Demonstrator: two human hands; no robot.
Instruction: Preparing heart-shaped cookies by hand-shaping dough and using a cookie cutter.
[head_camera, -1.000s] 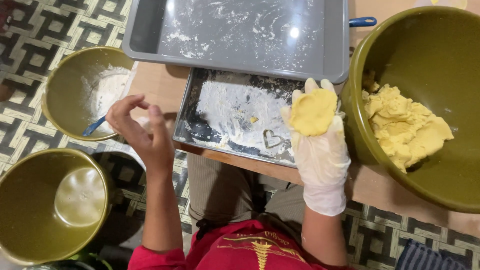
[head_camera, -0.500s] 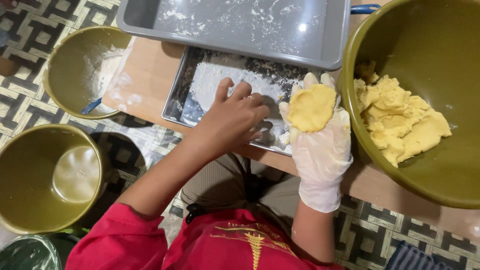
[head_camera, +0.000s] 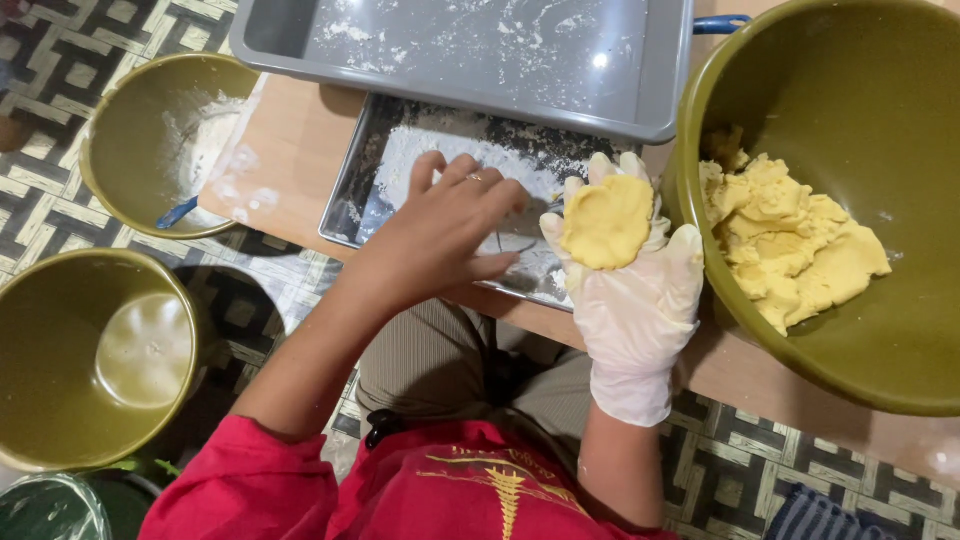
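My gloved right hand (head_camera: 632, 290), open flat, balances a dough disc (head_camera: 607, 222); it could slide off while my bare left hand (head_camera: 440, 235), fingers spread, dips into the floured tray (head_camera: 362, 175) at nine o'clock.

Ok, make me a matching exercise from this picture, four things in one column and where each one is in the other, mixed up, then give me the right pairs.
Things
1. flattened dough disc
2. big lump of yellow dough
3. bare left hand
4. blue-handled spoon

Places
A. in the olive bowl with flour, left of the board
B. on the palm of the gloved right hand
C. over the floured metal tray
D. in the large olive bowl on the right

Pairs: 1-B, 2-D, 3-C, 4-A
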